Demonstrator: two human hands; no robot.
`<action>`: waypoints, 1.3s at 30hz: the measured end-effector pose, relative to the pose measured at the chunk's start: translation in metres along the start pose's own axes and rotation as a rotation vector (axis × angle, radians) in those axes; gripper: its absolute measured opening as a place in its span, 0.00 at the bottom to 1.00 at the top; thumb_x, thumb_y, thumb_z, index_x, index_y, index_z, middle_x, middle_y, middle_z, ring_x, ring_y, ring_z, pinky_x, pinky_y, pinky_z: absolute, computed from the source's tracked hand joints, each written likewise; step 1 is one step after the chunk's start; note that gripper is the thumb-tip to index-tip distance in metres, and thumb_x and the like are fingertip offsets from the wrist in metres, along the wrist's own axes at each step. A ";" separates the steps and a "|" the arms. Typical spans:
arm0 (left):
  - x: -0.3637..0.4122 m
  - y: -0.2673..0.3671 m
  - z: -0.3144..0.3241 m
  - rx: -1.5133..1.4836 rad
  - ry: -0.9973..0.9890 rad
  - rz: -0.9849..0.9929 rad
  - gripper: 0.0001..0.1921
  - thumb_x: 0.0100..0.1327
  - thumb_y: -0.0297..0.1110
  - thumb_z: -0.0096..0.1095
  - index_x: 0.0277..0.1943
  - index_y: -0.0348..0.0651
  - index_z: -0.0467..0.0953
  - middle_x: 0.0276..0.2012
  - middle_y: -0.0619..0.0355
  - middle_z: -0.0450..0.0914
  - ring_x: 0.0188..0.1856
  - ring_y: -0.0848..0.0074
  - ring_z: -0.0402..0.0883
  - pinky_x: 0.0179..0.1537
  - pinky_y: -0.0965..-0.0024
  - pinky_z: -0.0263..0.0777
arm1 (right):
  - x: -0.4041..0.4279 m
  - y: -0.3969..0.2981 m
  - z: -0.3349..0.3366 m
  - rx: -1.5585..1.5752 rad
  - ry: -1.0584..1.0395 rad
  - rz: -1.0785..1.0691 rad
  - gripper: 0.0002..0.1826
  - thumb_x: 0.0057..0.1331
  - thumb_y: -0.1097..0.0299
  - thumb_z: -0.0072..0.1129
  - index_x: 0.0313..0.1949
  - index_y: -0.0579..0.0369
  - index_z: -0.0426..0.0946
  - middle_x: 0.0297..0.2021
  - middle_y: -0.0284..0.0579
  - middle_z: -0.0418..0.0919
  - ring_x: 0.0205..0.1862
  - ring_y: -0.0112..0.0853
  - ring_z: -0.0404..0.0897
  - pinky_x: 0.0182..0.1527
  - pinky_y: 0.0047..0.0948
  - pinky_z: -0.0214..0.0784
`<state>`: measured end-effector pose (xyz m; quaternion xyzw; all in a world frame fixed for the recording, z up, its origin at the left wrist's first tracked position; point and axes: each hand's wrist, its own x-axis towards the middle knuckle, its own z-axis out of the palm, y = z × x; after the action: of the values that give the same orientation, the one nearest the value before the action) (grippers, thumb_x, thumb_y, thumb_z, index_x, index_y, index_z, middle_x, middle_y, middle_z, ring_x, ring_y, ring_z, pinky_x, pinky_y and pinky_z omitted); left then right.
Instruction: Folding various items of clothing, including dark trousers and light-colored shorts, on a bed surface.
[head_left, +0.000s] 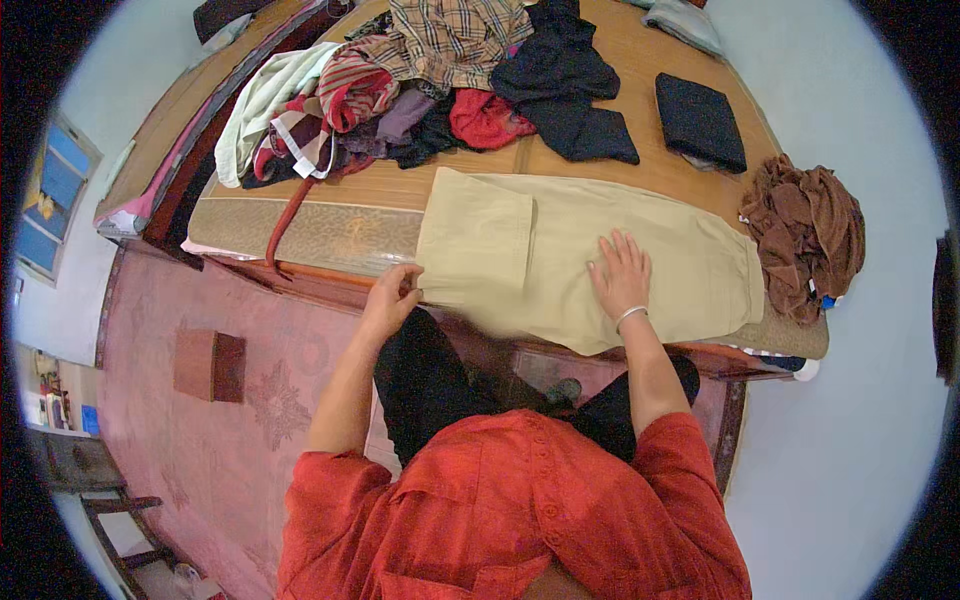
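Khaki trousers (570, 247) lie flat across the front of the bed, their waistband towards the right and the leg end folded back at the left. My left hand (394, 296) pinches the near left corner of the folded part between thumb and fingers. Palm down with fingers spread, my right hand (622, 274) rests on the middle of the trousers; a bracelet circles that wrist. Part of the trousers' near edge hangs over the bed's front edge and looks blurred.
Heaped clothes, among them a plaid garment (457, 37) and black trousers (559, 82), lie at the far side. A folded black garment (701, 124) and a crumpled brown cloth (810, 232) are at the right. A wooden stool (195, 364) stands on the floor at the left.
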<state>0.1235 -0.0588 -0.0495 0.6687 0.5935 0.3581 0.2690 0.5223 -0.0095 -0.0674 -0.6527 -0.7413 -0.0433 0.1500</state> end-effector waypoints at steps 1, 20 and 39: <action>0.001 0.003 -0.002 -0.025 -0.052 -0.038 0.18 0.57 0.22 0.63 0.51 0.37 0.74 0.39 0.55 0.75 0.40 0.72 0.78 0.43 0.70 0.73 | 0.000 0.001 0.000 0.001 0.002 -0.001 0.28 0.68 0.48 0.48 0.63 0.45 0.69 0.69 0.41 0.59 0.73 0.40 0.52 0.73 0.50 0.35; 0.006 0.000 0.023 -0.536 0.210 -0.129 0.08 0.64 0.22 0.59 0.43 0.40 0.69 0.33 0.65 0.72 0.34 0.84 0.71 0.35 0.79 0.66 | 0.005 0.005 0.006 0.018 -0.009 0.025 0.27 0.68 0.47 0.49 0.63 0.44 0.70 0.69 0.43 0.59 0.73 0.41 0.51 0.71 0.51 0.38; -0.015 0.003 0.018 -0.773 0.105 -0.205 0.15 0.66 0.26 0.58 0.54 0.35 0.74 0.43 0.61 0.78 0.44 0.81 0.76 0.47 0.77 0.70 | 0.105 -0.117 0.026 0.152 -0.246 0.138 0.31 0.57 0.41 0.60 0.54 0.48 0.77 0.70 0.41 0.58 0.73 0.40 0.49 0.69 0.50 0.38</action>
<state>0.1391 -0.0731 -0.0600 0.4366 0.4918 0.5598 0.5042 0.3927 0.0810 -0.0470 -0.6892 -0.7087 0.1035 0.1098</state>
